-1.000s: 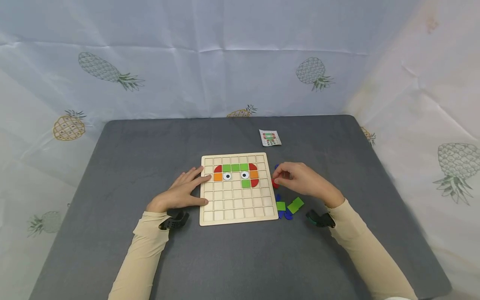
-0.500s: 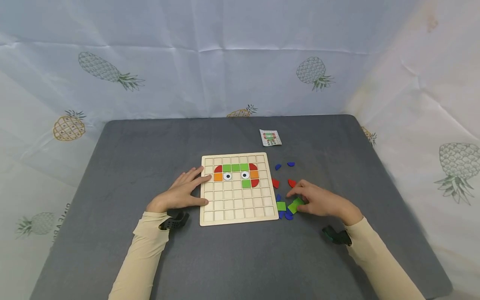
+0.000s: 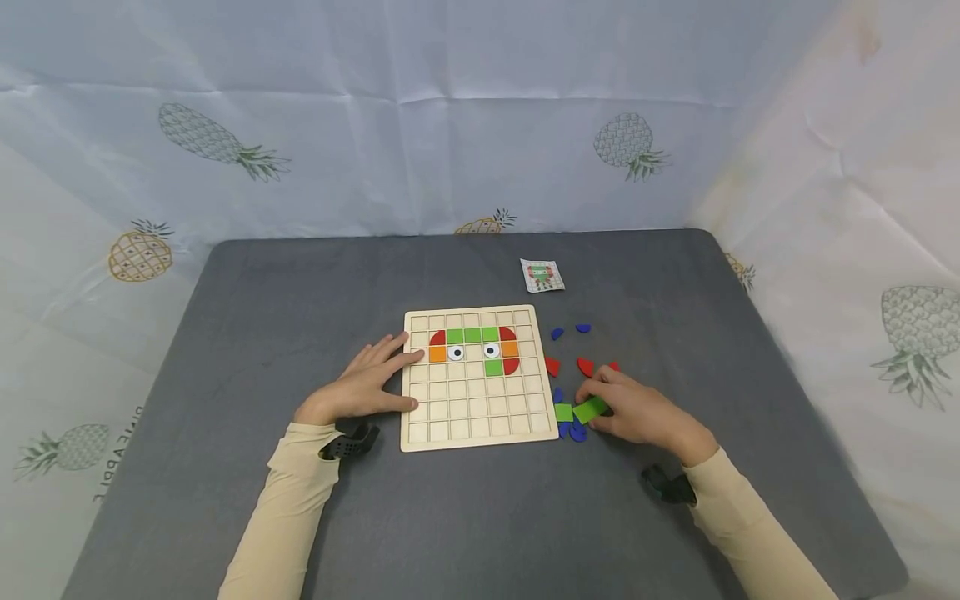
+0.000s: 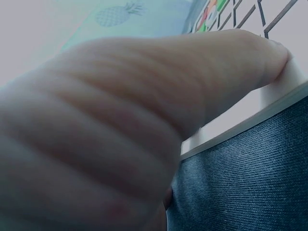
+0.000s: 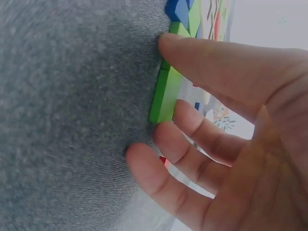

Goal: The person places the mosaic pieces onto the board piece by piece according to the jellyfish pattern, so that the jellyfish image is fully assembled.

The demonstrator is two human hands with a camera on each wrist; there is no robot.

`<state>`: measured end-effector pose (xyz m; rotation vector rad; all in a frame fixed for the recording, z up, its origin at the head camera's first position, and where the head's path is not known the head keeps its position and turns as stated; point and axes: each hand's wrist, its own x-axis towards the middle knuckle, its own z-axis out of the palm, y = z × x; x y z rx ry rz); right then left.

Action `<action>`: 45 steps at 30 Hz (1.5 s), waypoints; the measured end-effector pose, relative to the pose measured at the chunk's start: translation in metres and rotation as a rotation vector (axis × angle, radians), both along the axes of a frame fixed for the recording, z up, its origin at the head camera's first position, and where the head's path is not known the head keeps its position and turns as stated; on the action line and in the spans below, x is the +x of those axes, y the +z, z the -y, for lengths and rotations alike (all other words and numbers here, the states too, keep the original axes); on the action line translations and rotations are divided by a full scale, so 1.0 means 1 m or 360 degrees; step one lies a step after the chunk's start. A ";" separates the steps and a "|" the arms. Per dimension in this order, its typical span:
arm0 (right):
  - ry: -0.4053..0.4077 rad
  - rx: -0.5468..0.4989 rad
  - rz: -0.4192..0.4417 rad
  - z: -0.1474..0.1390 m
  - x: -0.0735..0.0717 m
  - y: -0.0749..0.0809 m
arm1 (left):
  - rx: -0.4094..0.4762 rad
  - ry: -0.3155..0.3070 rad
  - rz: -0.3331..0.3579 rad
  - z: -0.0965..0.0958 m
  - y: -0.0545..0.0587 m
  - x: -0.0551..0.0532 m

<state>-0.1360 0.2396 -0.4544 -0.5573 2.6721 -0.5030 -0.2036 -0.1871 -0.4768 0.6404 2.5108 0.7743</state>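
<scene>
A pale wooden grid board (image 3: 476, 408) lies mid-table, with red, green and orange pieces and two eye tiles set in its upper part. My left hand (image 3: 358, 392) rests spread along the board's left edge; the left wrist view shows the thumb (image 4: 240, 60) lying on that edge. Beyond the board's right side, my right hand (image 3: 637, 412) pinches green square blocks (image 3: 590, 410). From the right wrist, the thumb (image 5: 192, 53) is on one side of the green blocks (image 5: 165, 96) and curled fingertips (image 5: 166, 132) are at their far end.
Another green square (image 3: 563, 412) and blue pieces (image 3: 577, 432) lie between board and right hand. Red pieces (image 3: 586, 367) and two blue half-rounds (image 3: 583, 328) sit farther back. A small printed pattern card (image 3: 542, 276) lies behind the board on the grey table (image 3: 337, 283).
My right hand has left the red pieces near the board, come right and toward me, and closed its fingertips on the green blocks. The left hand stays put.
</scene>
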 end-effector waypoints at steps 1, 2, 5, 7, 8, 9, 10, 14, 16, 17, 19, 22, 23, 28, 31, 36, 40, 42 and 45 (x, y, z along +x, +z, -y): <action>-0.0004 0.0003 -0.0005 0.001 0.000 -0.001 | 0.0001 0.0001 0.0003 0.000 0.000 0.000; -0.0013 0.0003 -0.0010 0.001 -0.001 -0.001 | 0.0001 0.0000 0.0002 0.000 -0.001 0.000; -0.0052 -0.0004 -0.0031 0.003 -0.004 -0.005 | 0.0005 0.0005 0.0006 0.001 -0.001 0.000; -0.0081 -0.0008 -0.0050 0.003 -0.007 -0.007 | 0.0007 0.0005 0.0004 0.001 -0.001 0.000; -0.0096 -0.0015 -0.0060 0.004 -0.009 -0.009 | 0.0010 0.0004 0.0003 0.001 -0.001 0.000; -0.0107 -0.0016 -0.0075 0.004 -0.011 -0.010 | 0.0010 0.0005 0.0005 0.001 -0.001 0.000; -0.0116 -0.0022 -0.0086 0.005 -0.013 -0.012 | 0.0012 0.0003 0.0005 0.001 -0.002 0.000; -0.0169 -0.0052 -0.0127 0.009 -0.021 -0.016 | 0.0010 0.0001 0.0009 0.001 -0.002 0.001; -0.0202 -0.0064 -0.0155 0.012 -0.024 -0.018 | 0.0006 -0.0002 0.0008 0.002 -0.002 0.001; -0.0217 -0.0071 -0.0168 0.013 -0.025 -0.019 | 0.0006 -0.0001 0.0009 0.002 -0.002 0.001; -0.0236 -0.0087 -0.0170 0.013 -0.027 -0.020 | 0.0012 -0.0002 0.0009 0.001 -0.002 0.001; -0.0236 -0.0116 -0.0114 0.010 -0.026 -0.017 | 0.0020 -0.0004 0.0008 0.000 -0.003 0.000; -0.0228 -0.0121 -0.0085 0.008 -0.026 -0.016 | 0.0023 -0.0003 0.0008 0.000 -0.003 0.000; -0.0217 -0.0095 -0.0053 0.002 -0.023 -0.010 | 0.0016 0.0004 0.0000 0.000 -0.002 -0.001; -0.0247 -0.0102 -0.0074 0.000 -0.023 -0.009 | 0.0010 0.0007 0.0000 0.000 -0.001 0.000; -0.0289 -0.0163 -0.0098 -0.002 -0.027 -0.011 | 0.0000 0.0009 0.0005 0.000 -0.001 0.000; -0.0297 -0.0215 -0.0138 -0.004 -0.032 -0.004 | -0.0005 0.0004 0.0006 0.000 -0.001 0.000; -0.0303 -0.0247 -0.0153 -0.003 -0.036 0.002 | -0.0002 0.0003 0.0006 0.000 -0.001 0.000; -0.0308 -0.0311 -0.0175 0.000 -0.042 0.013 | 0.0002 0.0003 0.0006 0.000 0.000 0.001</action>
